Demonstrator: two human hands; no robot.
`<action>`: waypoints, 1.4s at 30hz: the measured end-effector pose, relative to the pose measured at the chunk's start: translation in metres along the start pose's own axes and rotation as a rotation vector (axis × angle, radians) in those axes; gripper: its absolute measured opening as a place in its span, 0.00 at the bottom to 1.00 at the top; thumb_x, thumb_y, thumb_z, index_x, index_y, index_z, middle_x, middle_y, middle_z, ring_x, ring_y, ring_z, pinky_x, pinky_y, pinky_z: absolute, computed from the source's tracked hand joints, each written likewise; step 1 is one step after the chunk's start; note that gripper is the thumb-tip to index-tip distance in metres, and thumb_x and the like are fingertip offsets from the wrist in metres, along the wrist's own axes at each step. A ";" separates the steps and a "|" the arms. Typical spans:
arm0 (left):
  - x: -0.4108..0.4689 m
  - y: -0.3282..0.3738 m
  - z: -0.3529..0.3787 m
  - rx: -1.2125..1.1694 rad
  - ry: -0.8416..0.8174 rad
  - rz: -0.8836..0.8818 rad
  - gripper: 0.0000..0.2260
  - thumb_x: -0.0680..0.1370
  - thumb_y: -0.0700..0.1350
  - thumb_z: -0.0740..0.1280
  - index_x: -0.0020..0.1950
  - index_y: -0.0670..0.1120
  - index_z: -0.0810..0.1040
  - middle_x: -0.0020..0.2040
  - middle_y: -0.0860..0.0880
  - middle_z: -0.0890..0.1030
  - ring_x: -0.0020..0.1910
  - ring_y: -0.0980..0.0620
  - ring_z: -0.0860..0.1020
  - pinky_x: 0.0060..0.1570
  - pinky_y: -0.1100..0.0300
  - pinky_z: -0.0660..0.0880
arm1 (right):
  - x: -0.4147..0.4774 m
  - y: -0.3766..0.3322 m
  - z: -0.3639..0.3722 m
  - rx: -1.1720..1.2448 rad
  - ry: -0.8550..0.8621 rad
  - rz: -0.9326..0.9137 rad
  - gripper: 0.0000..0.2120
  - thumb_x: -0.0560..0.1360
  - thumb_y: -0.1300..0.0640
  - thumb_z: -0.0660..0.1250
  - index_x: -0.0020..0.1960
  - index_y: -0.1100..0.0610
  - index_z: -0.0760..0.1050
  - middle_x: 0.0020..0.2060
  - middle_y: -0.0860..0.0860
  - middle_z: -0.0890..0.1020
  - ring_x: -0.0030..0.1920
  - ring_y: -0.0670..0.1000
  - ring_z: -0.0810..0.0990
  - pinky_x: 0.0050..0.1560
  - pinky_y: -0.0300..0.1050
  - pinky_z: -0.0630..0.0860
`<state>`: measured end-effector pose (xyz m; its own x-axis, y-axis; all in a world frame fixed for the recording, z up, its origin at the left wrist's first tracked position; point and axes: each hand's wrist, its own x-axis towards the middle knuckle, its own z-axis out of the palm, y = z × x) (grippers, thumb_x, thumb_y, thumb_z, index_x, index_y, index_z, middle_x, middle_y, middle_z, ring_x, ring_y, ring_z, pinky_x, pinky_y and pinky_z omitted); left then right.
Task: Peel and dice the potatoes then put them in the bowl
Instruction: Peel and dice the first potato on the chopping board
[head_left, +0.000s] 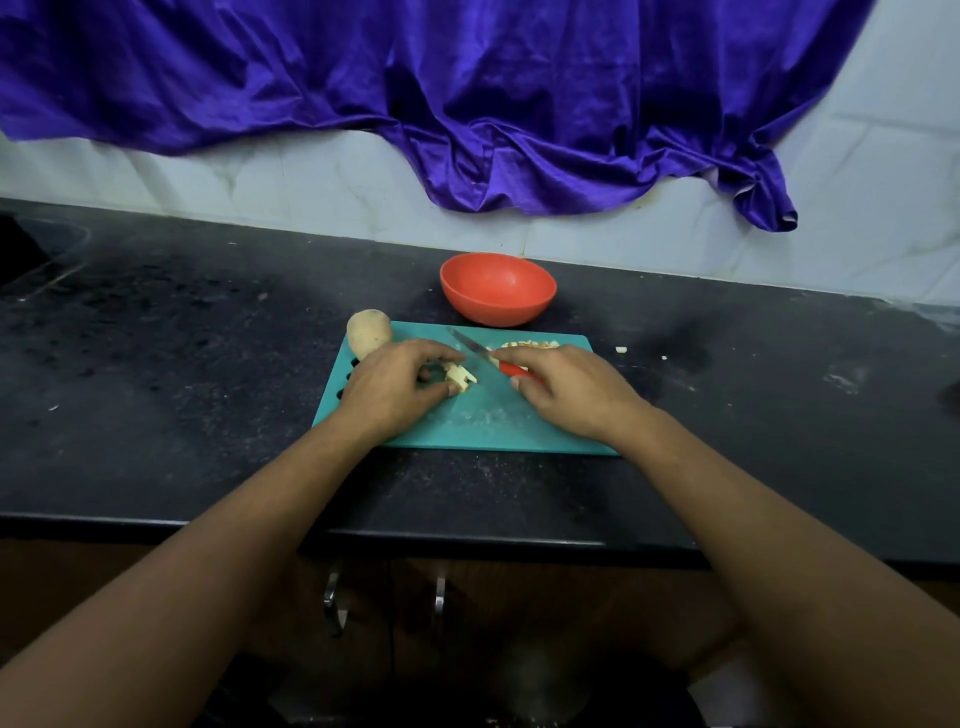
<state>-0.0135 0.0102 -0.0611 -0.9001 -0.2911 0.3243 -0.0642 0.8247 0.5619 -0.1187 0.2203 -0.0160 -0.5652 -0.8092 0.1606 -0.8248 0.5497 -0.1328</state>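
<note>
A teal board (519, 428) lay on the black desk (156, 338), with a red bowl (497, 288) standing just behind its far edge; nothing could be seen inside the bowl. The left hand (387, 387) rested on the board, its fingers (441, 354) and thumb curled round a pale, partly cut potato piece (461, 378) and pinching it in place. The right hand (566, 389) gripped the red handle of a knife (470, 347), forefinger stretched along the top, the rest clenched round the handle. The blade pointed away and to the left, its edge just right of the held piece; whether it touched could not be told. A whole unpeeled potato (368, 332) sat at the board's far left corner, partly over the edge. A small heap of dice (530, 344) lay along the far right edge of the board, behind the right hand. A few stray bits (621, 349) lay on the desk right of the board. A purple cloth (467, 104) hung over the white tiled wall behind. Two metal handles (332, 597) showed on the cupboard below the desk.
</note>
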 end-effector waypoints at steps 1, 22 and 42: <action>0.001 0.000 -0.001 0.019 -0.016 0.020 0.17 0.77 0.52 0.75 0.65 0.58 0.81 0.62 0.60 0.82 0.51 0.60 0.78 0.52 0.56 0.78 | -0.002 0.000 0.001 0.014 0.018 0.022 0.21 0.83 0.51 0.61 0.76 0.43 0.70 0.71 0.45 0.77 0.68 0.53 0.76 0.60 0.49 0.73; 0.007 0.015 0.011 0.163 0.124 0.011 0.08 0.77 0.54 0.75 0.53 0.54 0.87 0.48 0.57 0.87 0.47 0.56 0.82 0.47 0.55 0.79 | -0.011 -0.059 0.007 0.140 0.067 0.298 0.18 0.83 0.51 0.60 0.72 0.44 0.74 0.60 0.50 0.83 0.59 0.56 0.80 0.54 0.51 0.77; 0.008 0.012 0.014 0.186 0.153 0.065 0.08 0.77 0.54 0.73 0.53 0.54 0.87 0.50 0.57 0.87 0.49 0.54 0.82 0.49 0.51 0.80 | -0.023 -0.055 0.005 0.144 -0.002 0.267 0.21 0.83 0.51 0.59 0.75 0.43 0.71 0.58 0.50 0.83 0.53 0.54 0.81 0.45 0.47 0.72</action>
<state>-0.0274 0.0244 -0.0619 -0.8298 -0.2931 0.4748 -0.0993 0.9149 0.3913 -0.0600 0.2076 -0.0176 -0.7616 -0.6404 0.0991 -0.6355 0.7083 -0.3072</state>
